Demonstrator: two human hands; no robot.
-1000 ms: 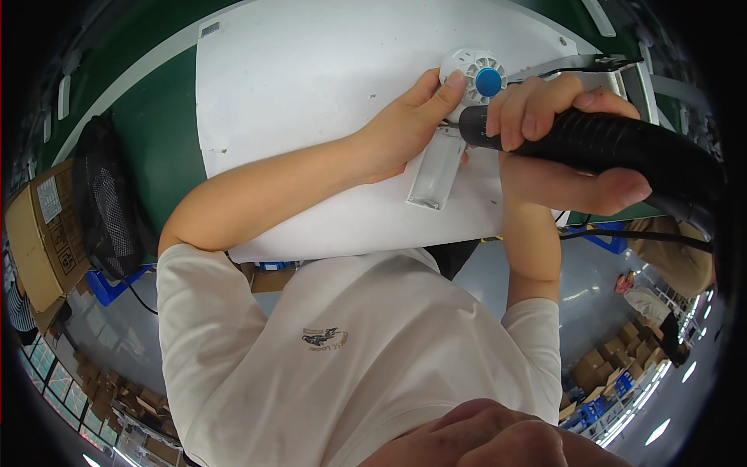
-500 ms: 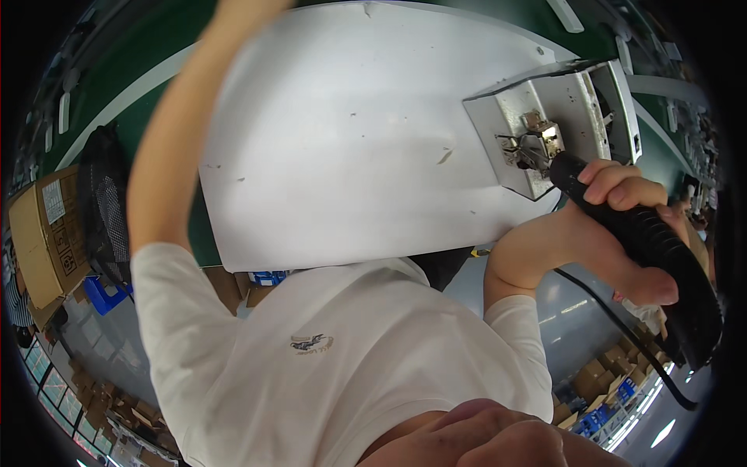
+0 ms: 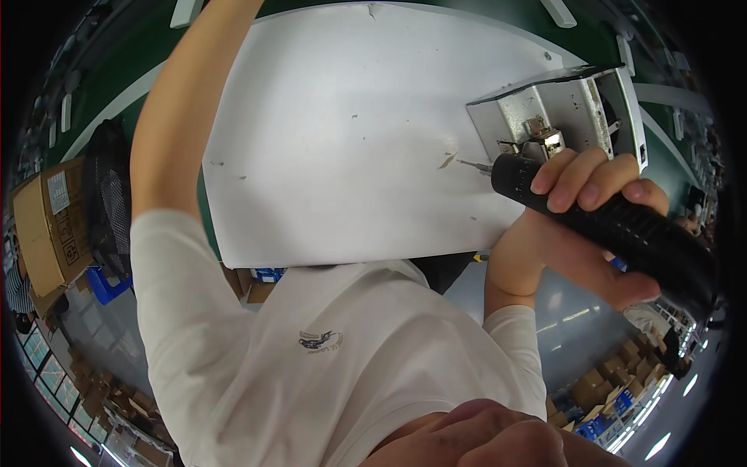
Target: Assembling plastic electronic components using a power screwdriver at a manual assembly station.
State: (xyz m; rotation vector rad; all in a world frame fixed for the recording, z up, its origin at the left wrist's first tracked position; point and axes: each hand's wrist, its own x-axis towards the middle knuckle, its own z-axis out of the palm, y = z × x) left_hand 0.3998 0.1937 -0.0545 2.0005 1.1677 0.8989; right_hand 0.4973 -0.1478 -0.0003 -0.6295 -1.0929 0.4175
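In my right hand [image 3: 595, 187] is a black electric screwdriver [image 3: 517, 179], the fingers wrapped round its ribbed body. Its thin bit points left, over the white sheet [image 3: 334, 156]. Just behind the tool stands an open-sided metal box [image 3: 506, 117]. A small brass-and-steel mechanism [image 3: 545, 140] inside it is partly hidden by the screwdriver and my fingers. My left forearm [image 3: 183, 117] reaches up past the sheet's left edge, and the hand lies beyond the top of the picture.
Scraps and dark specks lie on the sheet, which rests on a green surface [image 3: 159, 47]. At the left are a dark mesh-backed chair [image 3: 109, 202], a cardboard box [image 3: 50, 226] and a blue bin [image 3: 106, 286]. Stacked cartons [image 3: 599, 381] stand at the lower right.
My right hand has swung the screwdriver left, its tip now away from the mechanism in the metal box and over the sheet. My left hand has gone out of the top of the picture.
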